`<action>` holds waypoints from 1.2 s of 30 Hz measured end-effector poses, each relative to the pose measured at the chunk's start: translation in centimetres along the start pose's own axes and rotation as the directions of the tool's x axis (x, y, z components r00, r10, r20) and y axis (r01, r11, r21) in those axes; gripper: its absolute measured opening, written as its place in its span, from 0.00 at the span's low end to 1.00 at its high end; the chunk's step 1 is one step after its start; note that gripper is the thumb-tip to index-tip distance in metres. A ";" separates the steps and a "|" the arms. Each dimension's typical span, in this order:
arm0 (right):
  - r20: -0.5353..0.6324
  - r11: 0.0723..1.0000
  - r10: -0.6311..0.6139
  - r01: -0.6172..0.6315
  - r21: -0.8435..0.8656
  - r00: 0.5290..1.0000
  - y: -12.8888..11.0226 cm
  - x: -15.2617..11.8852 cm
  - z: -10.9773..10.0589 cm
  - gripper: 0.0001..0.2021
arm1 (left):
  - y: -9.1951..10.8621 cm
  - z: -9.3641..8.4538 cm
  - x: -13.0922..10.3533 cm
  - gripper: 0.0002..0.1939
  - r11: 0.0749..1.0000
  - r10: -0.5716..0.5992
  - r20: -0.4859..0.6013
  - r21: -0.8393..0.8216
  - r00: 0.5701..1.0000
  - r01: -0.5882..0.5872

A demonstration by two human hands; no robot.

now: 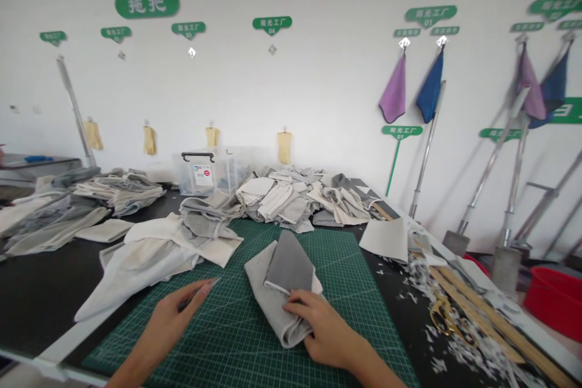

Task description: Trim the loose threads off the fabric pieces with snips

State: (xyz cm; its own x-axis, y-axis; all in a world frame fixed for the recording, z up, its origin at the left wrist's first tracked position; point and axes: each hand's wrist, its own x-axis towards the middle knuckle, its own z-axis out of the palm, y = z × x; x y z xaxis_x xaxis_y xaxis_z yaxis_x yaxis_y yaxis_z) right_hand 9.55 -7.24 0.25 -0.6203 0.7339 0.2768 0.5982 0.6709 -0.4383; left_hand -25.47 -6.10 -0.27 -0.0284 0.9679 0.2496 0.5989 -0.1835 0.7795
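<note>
Right grip pinches folded cloth, left grip a small pointed thing; a careless pass could snag the folds.

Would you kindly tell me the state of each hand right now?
Left hand: closed on a small pointed tool, kind unclear.
Right hand: closed on the folded grey cloth.

Cloth matt; scissors shiny mtl; box smooth clr plstc.
</note>
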 end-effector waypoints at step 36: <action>-0.272 0.951 0.297 -0.256 0.176 0.915 4.6 0.6 1.6 0.16 | 5.0 10.5 11.2 0.16 0.834 0.458 0.348 0.149 0.818 -0.531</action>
State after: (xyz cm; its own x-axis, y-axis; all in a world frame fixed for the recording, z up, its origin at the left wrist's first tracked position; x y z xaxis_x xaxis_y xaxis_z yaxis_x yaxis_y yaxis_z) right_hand 11.08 -3.93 -2.98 -0.2523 0.8997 0.3562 0.6376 0.4315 -0.6382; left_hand -14.38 5.61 0.38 0.5301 0.7672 0.3612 0.6337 -0.6415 0.4324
